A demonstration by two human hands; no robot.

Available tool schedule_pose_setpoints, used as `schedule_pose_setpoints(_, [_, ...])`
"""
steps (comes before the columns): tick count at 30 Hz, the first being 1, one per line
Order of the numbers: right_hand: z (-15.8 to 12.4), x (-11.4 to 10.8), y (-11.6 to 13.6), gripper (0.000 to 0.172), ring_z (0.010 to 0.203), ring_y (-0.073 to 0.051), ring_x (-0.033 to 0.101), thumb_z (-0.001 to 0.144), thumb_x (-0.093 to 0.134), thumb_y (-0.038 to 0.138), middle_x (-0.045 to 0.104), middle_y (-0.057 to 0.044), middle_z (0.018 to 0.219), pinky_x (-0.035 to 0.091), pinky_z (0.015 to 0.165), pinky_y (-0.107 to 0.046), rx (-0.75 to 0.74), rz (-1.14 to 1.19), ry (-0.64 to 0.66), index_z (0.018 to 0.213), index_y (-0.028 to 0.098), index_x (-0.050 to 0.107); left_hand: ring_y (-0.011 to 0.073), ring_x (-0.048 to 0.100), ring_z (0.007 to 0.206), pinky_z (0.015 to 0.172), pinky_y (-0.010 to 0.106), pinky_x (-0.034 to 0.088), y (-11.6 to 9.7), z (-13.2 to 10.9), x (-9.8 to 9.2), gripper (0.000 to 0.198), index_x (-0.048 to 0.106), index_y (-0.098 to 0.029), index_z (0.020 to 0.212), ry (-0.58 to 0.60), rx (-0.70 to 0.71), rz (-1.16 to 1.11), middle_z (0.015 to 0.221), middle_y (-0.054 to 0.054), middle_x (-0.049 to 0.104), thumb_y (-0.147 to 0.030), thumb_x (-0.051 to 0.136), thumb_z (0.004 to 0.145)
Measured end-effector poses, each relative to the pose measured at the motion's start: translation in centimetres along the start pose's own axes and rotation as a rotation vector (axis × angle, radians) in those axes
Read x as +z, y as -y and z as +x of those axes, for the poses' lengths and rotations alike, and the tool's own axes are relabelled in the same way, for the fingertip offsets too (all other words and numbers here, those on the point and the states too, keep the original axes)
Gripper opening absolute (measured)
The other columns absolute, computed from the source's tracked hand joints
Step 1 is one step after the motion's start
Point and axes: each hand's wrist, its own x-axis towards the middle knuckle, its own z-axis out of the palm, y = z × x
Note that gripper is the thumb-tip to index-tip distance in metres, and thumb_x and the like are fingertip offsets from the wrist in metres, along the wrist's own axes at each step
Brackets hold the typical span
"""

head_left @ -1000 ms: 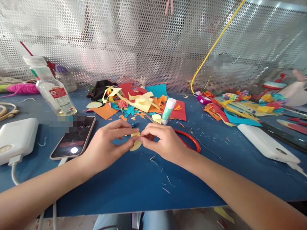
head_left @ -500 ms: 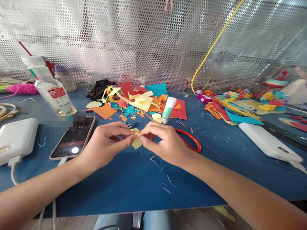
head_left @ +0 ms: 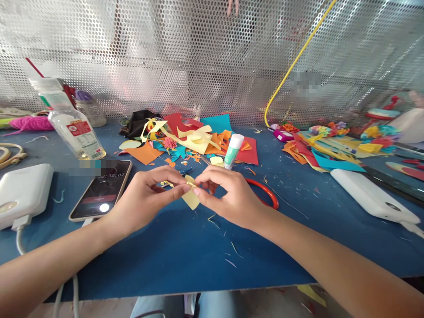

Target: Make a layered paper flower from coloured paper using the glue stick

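Between the fingertips of both hands is a small piece of yellow paper (head_left: pixel 191 199), pinched near its middle; part of it hangs below the fingers. My left hand (head_left: pixel 152 190) closes thumb and forefinger on its left side. From the right, my right hand (head_left: pixel 228 192) pinches the same paper, the two thumbs almost touching. Another yellow bit shows behind the left fingers. Under and beside the right hand lie scissors with red handles (head_left: pixel 266 192), mostly covered. Just beyond that hand a white and green glue stick (head_left: pixel 232 152) stands upright.
Coloured paper scraps (head_left: pixel 185 139) are heaped behind the hands. On the left are a phone (head_left: pixel 102 190), a white power bank (head_left: pixel 24 192) and a tilted clear bottle (head_left: pixel 77 128). Another power bank (head_left: pixel 374 196) and paper flowers (head_left: pixel 379 137) lie right. A perforated metal panel (head_left: pixel 212 62) closes the back.
The yellow paper has turned between the fingers, and its lower part now reaches further down. A yellow bit has come into view behind my left fingers. Both hands stay nearly in place.
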Motion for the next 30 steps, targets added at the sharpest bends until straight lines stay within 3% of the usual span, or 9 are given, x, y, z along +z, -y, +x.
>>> schedule_pose_setpoints(10, [-0.03, 0.1, 0.27, 0.012, 0.062, -0.008, 0.047, 0.083, 0.051, 0.022, 0.052, 0.001, 0.07, 0.04, 0.057, -0.021, 0.06, 0.069, 0.037, 0.075, 0.017, 0.057, 0.0097, 0.047, 0.06, 0.05, 0.019, 0.036, 0.0, -0.05, -0.06, 0.009, 0.067, -0.018, 0.071, -0.032, -0.144, 0.047, 0.069, -0.003, 0.063, -0.025, 0.069, 0.066])
schedule_pose_setpoints(17, [-0.02, 0.09, 0.34, 0.013, 0.07, -0.008, 0.051, 0.086, 0.048, 0.021, 0.055, 0.0, 0.076, 0.041, 0.064, -0.021, 0.032, 0.087, 0.058, 0.079, 0.016, 0.059, 0.0092, 0.047, 0.062, 0.054, 0.019, 0.038, -0.31, 0.1, -0.19, 0.009, 0.065, -0.018, 0.075, 0.049, -0.111, 0.111, 0.068, -0.003, 0.061, -0.027, 0.064, 0.071])
schedule_pose_setpoints(25, [-0.08, 0.29, -0.44, 0.004, 0.065, -0.009, 0.047, 0.079, 0.053, 0.017, 0.053, 0.0, 0.073, 0.04, 0.062, -0.022, -0.028, -0.062, -0.004, 0.077, 0.015, 0.057, 0.0098, 0.054, 0.067, 0.051, 0.016, 0.04, -0.66, -0.18, 0.01, 0.02, 0.069, -0.02, 0.089, 0.033, -0.072, 0.113, 0.076, -0.001, 0.065, -0.032, 0.056, 0.079])
schedule_pose_setpoints(30, [0.03, 0.13, -0.39, 0.008, 0.065, -0.008, 0.048, 0.081, 0.052, 0.016, 0.053, 0.0, 0.073, 0.04, 0.061, -0.022, -0.018, -0.039, 0.021, 0.076, 0.015, 0.058, 0.0099, 0.056, 0.068, 0.054, 0.016, 0.041, -0.37, -0.04, 0.01, 0.016, 0.07, -0.022, 0.083, 0.035, -0.063, 0.139, 0.074, -0.002, 0.066, -0.031, 0.059, 0.076])
